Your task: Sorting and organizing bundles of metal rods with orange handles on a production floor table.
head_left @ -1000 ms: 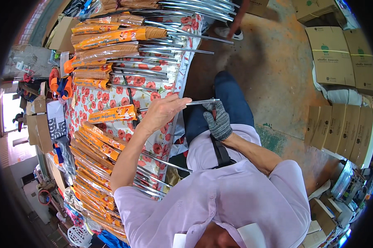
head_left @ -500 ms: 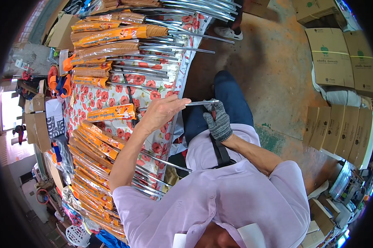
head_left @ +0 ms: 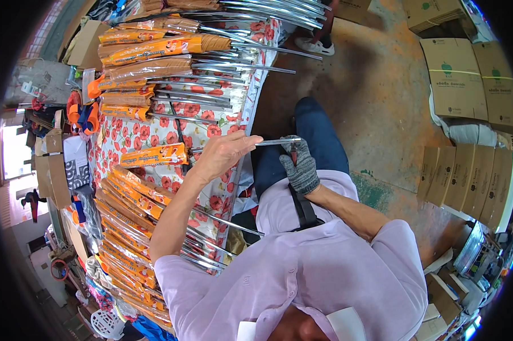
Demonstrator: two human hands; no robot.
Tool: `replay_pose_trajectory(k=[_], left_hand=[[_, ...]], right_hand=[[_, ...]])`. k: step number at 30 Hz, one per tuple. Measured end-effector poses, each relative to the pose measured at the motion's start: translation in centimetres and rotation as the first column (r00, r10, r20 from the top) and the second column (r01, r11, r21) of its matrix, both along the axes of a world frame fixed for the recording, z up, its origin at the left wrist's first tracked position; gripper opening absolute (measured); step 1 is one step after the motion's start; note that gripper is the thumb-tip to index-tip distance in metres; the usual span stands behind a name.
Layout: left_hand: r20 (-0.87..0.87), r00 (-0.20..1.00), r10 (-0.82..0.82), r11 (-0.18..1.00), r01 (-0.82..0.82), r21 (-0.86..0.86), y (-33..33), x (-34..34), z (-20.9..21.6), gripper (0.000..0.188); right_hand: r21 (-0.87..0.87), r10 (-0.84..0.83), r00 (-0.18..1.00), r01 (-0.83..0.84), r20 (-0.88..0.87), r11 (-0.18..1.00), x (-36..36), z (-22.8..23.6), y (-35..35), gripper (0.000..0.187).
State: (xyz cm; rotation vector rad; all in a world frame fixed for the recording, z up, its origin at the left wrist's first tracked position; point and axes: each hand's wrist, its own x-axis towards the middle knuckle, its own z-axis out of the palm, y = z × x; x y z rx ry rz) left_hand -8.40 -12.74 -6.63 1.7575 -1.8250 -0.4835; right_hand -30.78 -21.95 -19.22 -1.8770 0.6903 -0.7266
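In the head view, the bare left hand (head_left: 227, 151) is closed around a silver rod (head_left: 276, 141), which seems to run left to an orange packet (head_left: 154, 156) on the flowered cloth (head_left: 137, 129); its free end points right, over the thigh (head_left: 323, 128). The gloved right hand (head_left: 301, 170) grasps a tool (head_left: 294, 154) with a dark red handle at that end; whether the tool bites the metal is too small to tell. To work well, the left fingers should pin the rod so that it cannot roll or swing, while the right wrist keeps the tool square to the tip. Leaving the packet resting on the cloth should spare the left hand its weight.
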Motion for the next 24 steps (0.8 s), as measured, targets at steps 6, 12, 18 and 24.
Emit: replay_pose_trajectory(k=[6,12,18,24], left_hand=[[0.001,1.0,0.0,1.0,0.0,-0.022,-0.3,-0.1,-0.1,0.041],[-0.002,1.0,-0.01,1.0,0.01,-0.011,-0.3,0.1,-0.3,0.043],[0.035,0.996,0.086,0.996,-0.087,0.024,1.7,0.1,2.3,0.027],[0.065,0.994,-0.086,0.916,0.053,0.398,8.5,-1.0,6.1,0.022]], right_hand=[[0.202,-0.036,0.999,0.027,0.039,0.979,0.2,1.2,0.1,0.031],[0.15,-0.042,0.998,0.05,-0.056,0.987,0.2,1.2,-0.2,0.021],[-0.31,0.048,0.998,-0.057,-0.035,0.949,0.1,1.1,-0.5,0.027],[-0.204,0.329,0.895,-0.398,-0.302,0.894,-3.6,0.4,-1.8,0.046]])
